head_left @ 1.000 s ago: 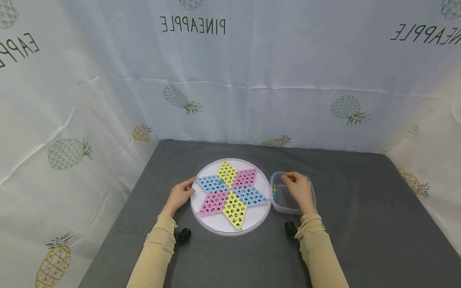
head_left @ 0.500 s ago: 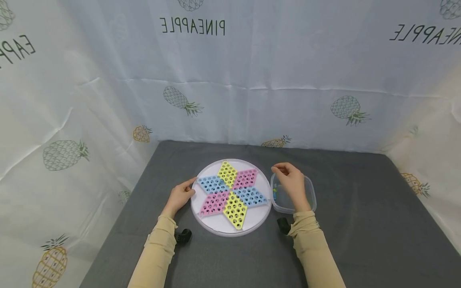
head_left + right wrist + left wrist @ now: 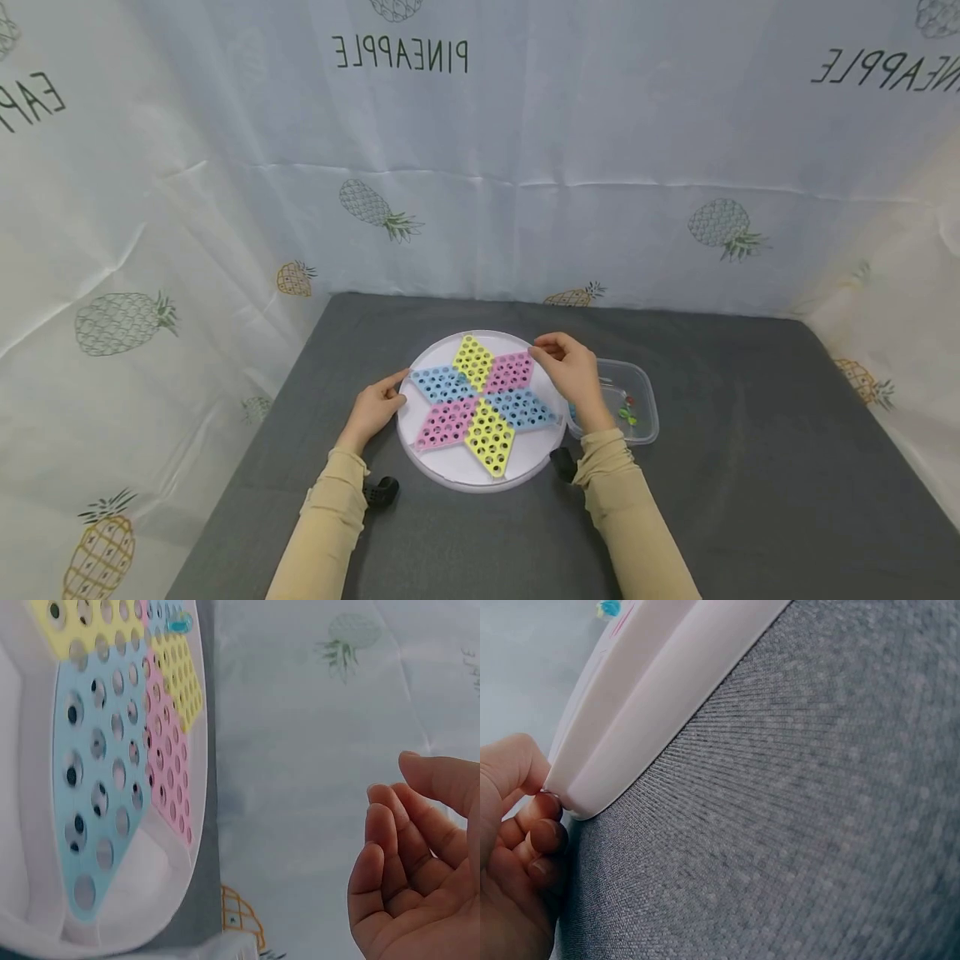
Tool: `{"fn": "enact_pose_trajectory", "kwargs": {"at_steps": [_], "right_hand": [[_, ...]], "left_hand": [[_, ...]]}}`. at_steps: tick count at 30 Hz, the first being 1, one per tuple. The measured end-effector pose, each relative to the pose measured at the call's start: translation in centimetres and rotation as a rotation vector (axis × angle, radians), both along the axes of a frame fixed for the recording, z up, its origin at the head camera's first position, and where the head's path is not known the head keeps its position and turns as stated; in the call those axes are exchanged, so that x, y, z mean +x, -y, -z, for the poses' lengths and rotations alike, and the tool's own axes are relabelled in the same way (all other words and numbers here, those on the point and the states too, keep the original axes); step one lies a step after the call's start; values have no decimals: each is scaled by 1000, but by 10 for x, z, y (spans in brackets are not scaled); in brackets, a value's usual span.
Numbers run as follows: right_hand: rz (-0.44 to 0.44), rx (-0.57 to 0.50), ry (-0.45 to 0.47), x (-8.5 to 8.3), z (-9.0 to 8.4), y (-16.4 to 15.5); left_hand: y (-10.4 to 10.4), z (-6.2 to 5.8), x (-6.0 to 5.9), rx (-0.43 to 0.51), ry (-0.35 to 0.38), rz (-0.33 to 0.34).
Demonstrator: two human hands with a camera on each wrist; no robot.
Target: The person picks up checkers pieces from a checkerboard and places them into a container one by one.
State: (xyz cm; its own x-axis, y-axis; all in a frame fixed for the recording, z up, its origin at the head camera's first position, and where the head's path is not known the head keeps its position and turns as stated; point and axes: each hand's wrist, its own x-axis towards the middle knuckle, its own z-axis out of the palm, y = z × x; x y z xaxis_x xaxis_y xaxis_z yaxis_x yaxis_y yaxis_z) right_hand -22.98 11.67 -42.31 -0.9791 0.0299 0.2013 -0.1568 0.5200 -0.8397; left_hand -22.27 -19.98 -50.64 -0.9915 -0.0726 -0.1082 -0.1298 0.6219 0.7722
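A round white Chinese checkers board (image 3: 450, 467) carries a six-pointed star of yellow, pink and blue perforated diamonds. At its left rim my left hand (image 3: 375, 408) pinches the edge; the left wrist view shows the thumb and fingertips of my left hand (image 3: 517, 840) on the rim. My right hand (image 3: 572, 371) hovers over the upper right rim, near the pink diamond (image 3: 510, 372). In the right wrist view, the fingers of my right hand (image 3: 420, 877) are bent, the thumb close to them; whether something small sits between is hidden. A blue-green glassy marble (image 3: 180, 621) lies on the far blue diamond.
A clear plastic box (image 3: 645, 392) stands against the board's right side, with a few green and red marbles (image 3: 628, 412) inside. Dark grey cloth (image 3: 750, 467) covers the table. A white pineapple-print curtain (image 3: 517, 233) hangs behind it.
My right hand has moved left from above the clear box to the board's upper right rim, uncovering the marbles in the box. My left hand and the board have stayed in place.
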Motion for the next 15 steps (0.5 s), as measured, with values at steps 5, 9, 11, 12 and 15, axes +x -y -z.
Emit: {"fn": "enact_pose_trajectory", "kwargs": {"at_steps": [5, 9, 11, 12, 15], "right_hand": [[-55, -15, 29, -3, 1, 17], [-93, -9, 38, -7, 6, 31], [-110, -2, 39, -8, 10, 38], [-118, 5, 40, -9, 12, 41], [-133, 25, 40, -11, 19, 49]], "left_hand": [[1, -1, 0, -3, -2, 0], [0, -2, 0, -4, 4, -1], [0, -2, 1, -1, 5, -3], [0, -2, 1, 0, 5, -4], [0, -1, 1, 4, 6, -4]]}}
